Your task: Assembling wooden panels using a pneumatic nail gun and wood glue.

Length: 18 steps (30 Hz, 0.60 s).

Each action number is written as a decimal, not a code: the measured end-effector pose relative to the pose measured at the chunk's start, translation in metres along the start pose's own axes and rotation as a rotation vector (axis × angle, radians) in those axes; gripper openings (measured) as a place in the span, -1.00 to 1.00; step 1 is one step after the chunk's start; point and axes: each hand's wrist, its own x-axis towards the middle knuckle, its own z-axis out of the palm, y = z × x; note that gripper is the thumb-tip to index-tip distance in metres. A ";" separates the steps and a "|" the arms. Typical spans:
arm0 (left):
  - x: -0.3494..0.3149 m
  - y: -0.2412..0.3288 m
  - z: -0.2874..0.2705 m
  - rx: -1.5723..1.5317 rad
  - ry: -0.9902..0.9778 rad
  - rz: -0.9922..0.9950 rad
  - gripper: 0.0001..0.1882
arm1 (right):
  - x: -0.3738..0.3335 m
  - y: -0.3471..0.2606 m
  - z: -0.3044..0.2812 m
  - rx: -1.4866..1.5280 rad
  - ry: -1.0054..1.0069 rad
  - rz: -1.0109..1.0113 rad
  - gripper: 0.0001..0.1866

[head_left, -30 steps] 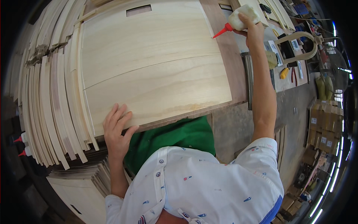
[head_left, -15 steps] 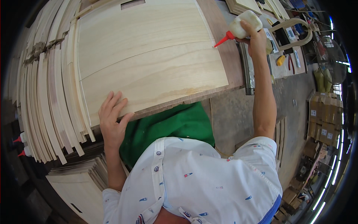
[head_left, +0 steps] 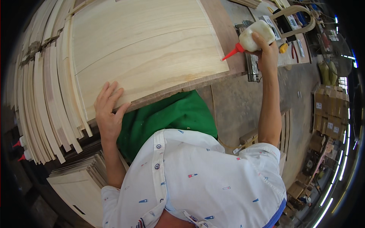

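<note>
A pale plywood panel (head_left: 152,49) lies on the workbench, with a thin white line of glue running along its right edge and another along its left. My right hand (head_left: 267,51) is wrapped round a white glue bottle (head_left: 254,35). The bottle is tilted down to the left, its red nozzle (head_left: 232,52) at the panel's right edge near the front corner. My left hand (head_left: 108,106) rests on the panel's near left corner, fingers spread flat and the thumb by the front edge. Nothing is in it.
Long wooden strips (head_left: 42,98) are stacked along the bench's left side. Below them stand several panels (head_left: 78,190) with a slot. Clamps, a yellow tool (head_left: 283,48) and red-handled pliers (head_left: 295,52) lie on the right table. Cardboard boxes (head_left: 330,110) are piled farther right.
My right hand has brought the glue bottle nearer to me, its nozzle sliding along the right edge toward the front corner. My left hand stays on the panel. The view has shifted slightly.
</note>
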 end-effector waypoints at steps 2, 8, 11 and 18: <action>0.001 0.000 0.001 -0.002 -0.005 0.002 -0.53 | -0.008 -0.001 -0.007 -0.005 0.017 0.015 -0.48; 0.005 0.000 0.000 -0.016 -0.003 0.008 -0.53 | -0.028 -0.009 -0.018 0.027 0.050 0.024 -0.47; 0.009 -0.001 -0.011 -0.031 -0.055 -0.004 -0.51 | -0.032 -0.010 -0.019 0.148 0.071 0.014 -0.50; 0.048 -0.058 -0.063 0.013 0.069 -0.063 -0.54 | -0.052 -0.022 0.033 0.574 -0.200 0.074 -0.50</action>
